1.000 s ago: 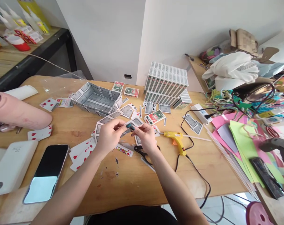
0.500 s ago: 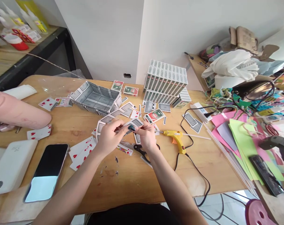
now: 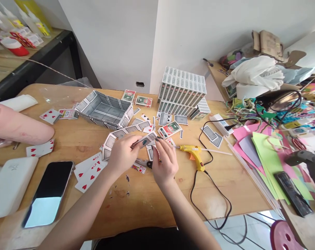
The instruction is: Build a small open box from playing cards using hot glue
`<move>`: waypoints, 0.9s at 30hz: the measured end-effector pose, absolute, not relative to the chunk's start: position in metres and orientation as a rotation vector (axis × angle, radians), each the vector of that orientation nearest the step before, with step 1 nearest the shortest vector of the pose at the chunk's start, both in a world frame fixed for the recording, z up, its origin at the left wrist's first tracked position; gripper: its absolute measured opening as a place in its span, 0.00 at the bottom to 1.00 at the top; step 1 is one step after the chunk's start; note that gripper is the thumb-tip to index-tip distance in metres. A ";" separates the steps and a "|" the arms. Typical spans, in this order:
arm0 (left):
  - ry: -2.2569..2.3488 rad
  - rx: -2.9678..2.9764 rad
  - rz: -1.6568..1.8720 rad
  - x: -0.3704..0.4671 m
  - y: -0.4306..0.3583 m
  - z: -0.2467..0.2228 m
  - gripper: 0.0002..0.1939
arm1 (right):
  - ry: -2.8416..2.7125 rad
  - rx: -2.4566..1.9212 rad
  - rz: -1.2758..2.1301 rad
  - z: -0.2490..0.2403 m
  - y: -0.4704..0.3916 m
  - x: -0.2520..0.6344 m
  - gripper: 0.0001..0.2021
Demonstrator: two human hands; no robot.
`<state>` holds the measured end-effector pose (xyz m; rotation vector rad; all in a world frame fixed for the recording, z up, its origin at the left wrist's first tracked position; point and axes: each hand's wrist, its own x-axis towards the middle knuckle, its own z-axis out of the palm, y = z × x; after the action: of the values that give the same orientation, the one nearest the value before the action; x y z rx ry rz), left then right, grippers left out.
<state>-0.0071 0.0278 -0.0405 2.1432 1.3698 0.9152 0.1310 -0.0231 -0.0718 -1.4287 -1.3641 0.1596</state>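
Note:
Pinched in my left hand (image 3: 125,152) is a grey-backed card strip (image 3: 148,139), held slanting above the table. My right hand (image 3: 165,158) has its fingers bent at the strip's right end; whether they grip it is hard to tell. A curved band of joined grey cards (image 3: 109,142) lies behind and left of my left hand. Farther back sits an open box made of grey cards (image 3: 105,109). Black-handled scissors (image 3: 149,164) are mostly hidden beneath my right hand. To the right lies a yellow glue gun (image 3: 195,154) with a glue stick in its rear.
Stacked card packs (image 3: 182,90) stand at the back. A phone (image 3: 48,192), a white power bank (image 3: 13,184) and a pink bottle (image 3: 19,123) are on the left. A power strip (image 3: 221,124), a black cord and coloured paper (image 3: 268,159) lie on the right.
My right hand has shifted slightly down and right, its fingers now raised at the strip's end. The strip has tilted and shows more of its length. The view has shifted slightly.

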 end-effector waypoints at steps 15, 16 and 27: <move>1.394 2.275 1.012 -0.002 0.016 -0.054 0.09 | -1.264 -1.424 0.570 -0.069 -0.017 0.135 0.10; 1.410 2.249 1.005 -0.003 0.016 -0.054 0.08 | -1.229 -1.428 0.602 -0.069 -0.016 0.135 0.09; 1.474 1.996 0.919 -0.001 0.013 -0.057 0.06 | -1.333 -1.541 0.569 -0.070 -0.013 0.137 0.09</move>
<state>-0.0015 0.0132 -0.0567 1.9964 1.4738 0.9195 0.1368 -0.0130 -0.0703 -1.5409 -1.3335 0.5686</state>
